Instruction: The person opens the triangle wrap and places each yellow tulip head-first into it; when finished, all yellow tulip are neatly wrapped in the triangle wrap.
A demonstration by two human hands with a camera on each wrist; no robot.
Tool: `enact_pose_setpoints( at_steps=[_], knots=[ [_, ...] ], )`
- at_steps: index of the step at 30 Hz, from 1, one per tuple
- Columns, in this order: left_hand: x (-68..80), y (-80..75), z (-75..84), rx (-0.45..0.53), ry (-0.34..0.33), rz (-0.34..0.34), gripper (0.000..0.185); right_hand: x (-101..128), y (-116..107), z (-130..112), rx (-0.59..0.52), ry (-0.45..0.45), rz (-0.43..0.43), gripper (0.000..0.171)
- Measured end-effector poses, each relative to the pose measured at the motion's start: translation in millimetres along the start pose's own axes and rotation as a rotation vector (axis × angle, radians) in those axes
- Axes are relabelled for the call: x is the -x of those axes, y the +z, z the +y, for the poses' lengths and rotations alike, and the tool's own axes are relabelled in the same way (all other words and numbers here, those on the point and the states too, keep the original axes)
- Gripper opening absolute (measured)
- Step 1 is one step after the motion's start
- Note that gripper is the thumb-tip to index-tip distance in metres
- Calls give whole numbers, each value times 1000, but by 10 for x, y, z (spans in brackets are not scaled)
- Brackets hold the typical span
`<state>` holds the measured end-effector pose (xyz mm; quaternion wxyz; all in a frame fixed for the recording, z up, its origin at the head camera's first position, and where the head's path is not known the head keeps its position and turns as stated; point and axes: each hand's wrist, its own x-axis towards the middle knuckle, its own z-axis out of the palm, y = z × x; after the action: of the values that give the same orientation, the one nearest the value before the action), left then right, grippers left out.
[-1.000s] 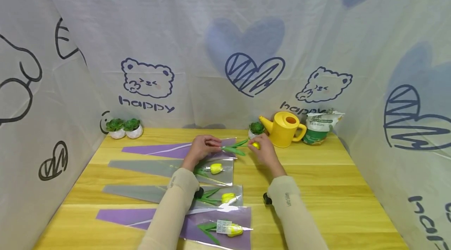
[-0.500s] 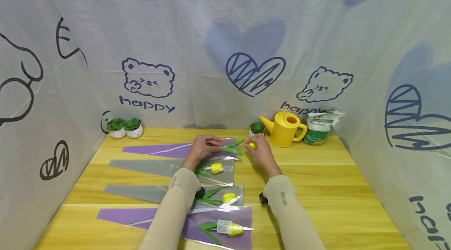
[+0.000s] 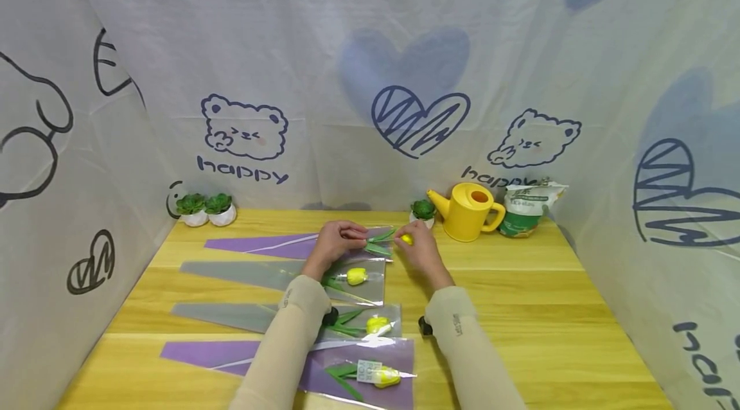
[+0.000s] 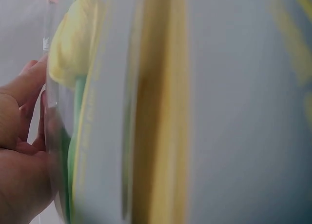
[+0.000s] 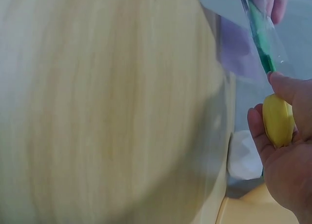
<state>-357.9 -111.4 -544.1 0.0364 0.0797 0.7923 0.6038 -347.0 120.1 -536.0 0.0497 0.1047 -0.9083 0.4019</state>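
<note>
My right hand point(image 3: 424, 249) pinches a yellow tulip point(image 5: 278, 119) by the stem just below its bloom, which lies in the palm. The tulip's green leaves point(image 3: 379, 243) point left, within the mouth of the farthest purple flower sleeve point(image 3: 260, 245). At that sleeve's clear right end, my left hand point(image 3: 335, 244) holds the film between thumb and fingers. Nearer lies a grey sleeve point(image 3: 243, 274) with a yellow tulip point(image 3: 356, 276) inside. In the left wrist view, that sleeved tulip partly covers my left hand point(image 4: 22, 121).
Closer to me lie another grey sleeve point(image 3: 225, 315) and a purple sleeve point(image 3: 208, 353), each holding a tulip. Along the back stand a yellow watering can point(image 3: 465, 214), a green and white bag point(image 3: 523, 211), a small potted succulent point(image 3: 422, 209) and two more succulents point(image 3: 205, 206) at left.
My right hand has moved left with the tulip, and its leaves have slid farther into the sleeve's mouth. My left hand stays at the film.
</note>
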Motion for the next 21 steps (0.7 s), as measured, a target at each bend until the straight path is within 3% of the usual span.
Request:
enact_pose_setpoints(
  at_steps=[5, 11, 21],
  knots=[
    [-2, 30, 0, -18, 0, 0, 29, 24, 51, -19, -50, 0, -14, 9],
    [-5, 42, -3, -17, 15, 0, 28, 34, 54, 61, -7, -34, -13, 11],
    [15, 24, -15, -16, 0, 4, 26, 86, -145, 318, -66, 66, -105, 32]
  ],
)
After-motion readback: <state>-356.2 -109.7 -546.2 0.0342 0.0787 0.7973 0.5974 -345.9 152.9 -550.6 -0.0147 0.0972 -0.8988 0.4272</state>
